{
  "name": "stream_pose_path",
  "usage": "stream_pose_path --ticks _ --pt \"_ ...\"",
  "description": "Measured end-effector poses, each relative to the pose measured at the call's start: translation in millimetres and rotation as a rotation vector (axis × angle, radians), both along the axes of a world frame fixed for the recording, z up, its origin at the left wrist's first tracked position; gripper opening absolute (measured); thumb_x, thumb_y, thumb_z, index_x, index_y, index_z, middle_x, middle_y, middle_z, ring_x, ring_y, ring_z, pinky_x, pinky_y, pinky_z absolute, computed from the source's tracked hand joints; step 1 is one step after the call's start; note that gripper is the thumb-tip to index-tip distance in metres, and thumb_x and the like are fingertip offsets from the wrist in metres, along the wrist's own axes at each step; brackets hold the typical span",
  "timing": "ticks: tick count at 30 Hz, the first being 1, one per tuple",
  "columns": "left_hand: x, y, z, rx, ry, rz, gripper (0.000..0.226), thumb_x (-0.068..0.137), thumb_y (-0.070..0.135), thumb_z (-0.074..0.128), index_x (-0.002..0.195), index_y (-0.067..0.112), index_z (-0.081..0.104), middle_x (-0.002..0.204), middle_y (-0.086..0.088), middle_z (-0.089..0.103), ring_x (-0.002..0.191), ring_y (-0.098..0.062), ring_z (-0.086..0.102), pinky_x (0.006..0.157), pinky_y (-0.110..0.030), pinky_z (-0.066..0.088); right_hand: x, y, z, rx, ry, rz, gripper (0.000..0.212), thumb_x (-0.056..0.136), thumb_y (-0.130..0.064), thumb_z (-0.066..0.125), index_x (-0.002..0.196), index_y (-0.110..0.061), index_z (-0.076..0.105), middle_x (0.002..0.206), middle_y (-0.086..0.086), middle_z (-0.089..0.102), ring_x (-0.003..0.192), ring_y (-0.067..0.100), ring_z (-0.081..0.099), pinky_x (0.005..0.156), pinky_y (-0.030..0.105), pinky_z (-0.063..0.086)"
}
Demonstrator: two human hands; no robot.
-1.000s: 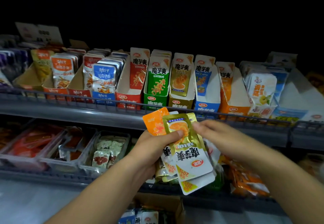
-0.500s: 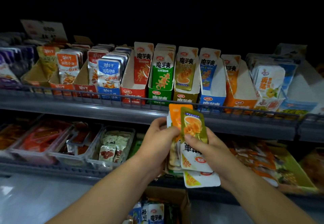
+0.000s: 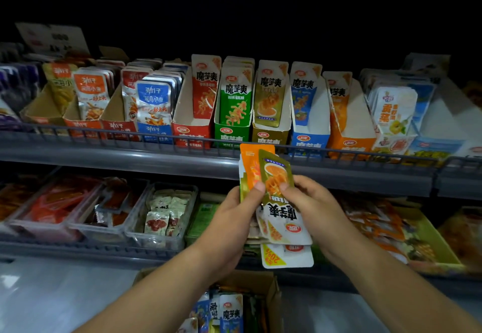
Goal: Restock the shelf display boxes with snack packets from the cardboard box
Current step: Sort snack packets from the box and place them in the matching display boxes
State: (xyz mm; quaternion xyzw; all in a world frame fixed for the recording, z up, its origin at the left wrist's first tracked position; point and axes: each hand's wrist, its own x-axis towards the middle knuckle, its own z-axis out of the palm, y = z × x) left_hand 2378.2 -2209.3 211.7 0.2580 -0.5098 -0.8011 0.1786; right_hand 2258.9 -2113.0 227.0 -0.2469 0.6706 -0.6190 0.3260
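Against a second ago: the stack of packets (image 3: 284,228) was fanned and tilted and is now squared upright, tops up at the upper shelf rail (image 3: 130,134). My right hand (image 3: 315,210) has come in, thumb and fingers pinching the front gold packet (image 3: 276,173). My left hand (image 3: 234,220) grips the rest, with the orange packet (image 3: 250,161) at the back. The stack sits between both hands, just below the gold display box (image 3: 270,138). The cardboard box (image 3: 275,298) is under my wrists.

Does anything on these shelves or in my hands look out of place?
The held packets are upside down, print inverted, and fanned unevenly with orange and gold mixed. On the upper shelf, the red display box and orange display box look nearly empty.
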Motion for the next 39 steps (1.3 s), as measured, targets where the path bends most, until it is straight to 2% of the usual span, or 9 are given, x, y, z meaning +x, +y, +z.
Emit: stream_pose_path --ticks 6,10,13,16,21,27,33,36,39 --pt "6.9 -3.4 -1.4 0.009 0.050 0.005 0.052 0.085 0.025 0.071 0.132 0.010 0.057 0.118 -0.013 0.075 0.108 -0.036 0.073 0.101 -0.058 0.054 -8.7 -0.9 5.3 -0.038 -0.048 -0.072 0.021 0.090 -0.015 0.071 0.110 -0.009 0.067 0.094 0.011 0.077 0.084 0.028 0.076 0.068 0.038 0.061" --pt "14.5 -13.5 3.1 -0.054 0.031 0.053 0.037 0.093 0.014 0.070 0.127 0.017 0.059 0.112 -0.005 0.078 0.102 -0.027 0.076 0.097 -0.052 0.056 -9.2 -1.3 6.4 -0.031 -0.022 -0.132 0.020 0.092 -0.018 0.069 0.105 -0.005 0.062 0.087 0.012 0.077 0.074 0.026 0.075 0.055 0.035 0.058" --pt "20.5 -20.7 6.6 -0.085 0.026 0.069 0.035 0.094 0.013 0.070 0.126 0.023 0.059 0.108 0.000 0.079 0.097 -0.020 0.077 0.087 -0.043 0.058 -7.3 -1.4 6.1 0.015 0.056 -0.149 0.019 0.098 -0.027 0.062 0.109 -0.012 0.057 0.086 0.007 0.077 0.075 0.025 0.076 0.062 0.043 0.061" --pt "25.3 -24.7 10.1 -0.104 0.024 0.082 0.035 0.094 0.013 0.070 0.125 0.026 0.060 0.107 0.001 0.079 0.095 -0.017 0.077 0.078 -0.035 0.057 -7.9 0.1 10.7 -0.004 0.020 -0.142 0.013 0.101 -0.021 0.058 0.113 -0.017 0.058 0.087 0.007 0.077 0.073 0.026 0.075 0.057 0.040 0.059" --pt "32.9 -30.9 14.0 -0.106 0.014 0.101 0.035 0.094 0.012 0.071 0.125 0.026 0.061 0.106 0.000 0.079 0.093 -0.017 0.077 0.080 -0.039 0.055 -8.4 7.8 28.8 -0.130 -0.083 0.084 0.051 0.092 0.010 0.054 0.129 -0.025 0.054 0.105 0.018 0.074 0.085 0.037 0.073 0.066 0.043 0.061" --pt "41.2 -41.3 20.3 -0.066 0.020 0.115 0.033 0.093 0.009 0.070 0.122 0.022 0.064 0.105 -0.003 0.080 0.092 -0.019 0.078 0.078 -0.039 0.054 -27.1 9.9 54.6 -0.187 0.087 0.064 0.066 0.086 0.008 0.061 0.134 -0.036 0.054 0.107 0.007 0.076 0.088 0.025 0.073 0.066 0.032 0.061" --pt "47.0 -47.3 22.8 -0.059 0.001 0.125 0.034 0.092 0.009 0.071 0.124 0.021 0.064 0.104 -0.002 0.080 0.092 -0.018 0.078 0.075 -0.036 0.053 -74.3 -15.6 84.5 -0.220 0.349 -0.280 0.038 0.079 -0.004 0.078 0.112 -0.019 0.063 0.109 0.008 0.072 0.087 0.015 0.073 0.076 0.029 0.061" --pt "46.5 -47.1 24.4 -0.046 0.000 0.121 0.033 0.092 0.011 0.071 0.123 0.021 0.065 0.103 -0.002 0.080 0.090 -0.016 0.078 0.074 -0.036 0.052 -92.5 -33.6 100.6 -0.181 0.534 -0.320 0.038 0.085 -0.014 0.078 0.118 -0.016 0.060 0.110 0.006 0.071 0.093 0.016 0.070 0.079 0.032 0.058" --pt "43.8 -47.4 26.8 -0.039 0.002 0.114 0.034 0.091 0.011 0.072 0.123 0.022 0.065 0.103 -0.002 0.080 0.090 -0.017 0.078 0.074 -0.036 0.052 -106.9 -56.6 121.6 -0.157 0.663 -0.258 0.020 0.096 -0.016 0.066 0.116 -0.014 0.061 0.109 0.010 0.067 0.090 0.017 0.068 0.069 0.026 0.056"
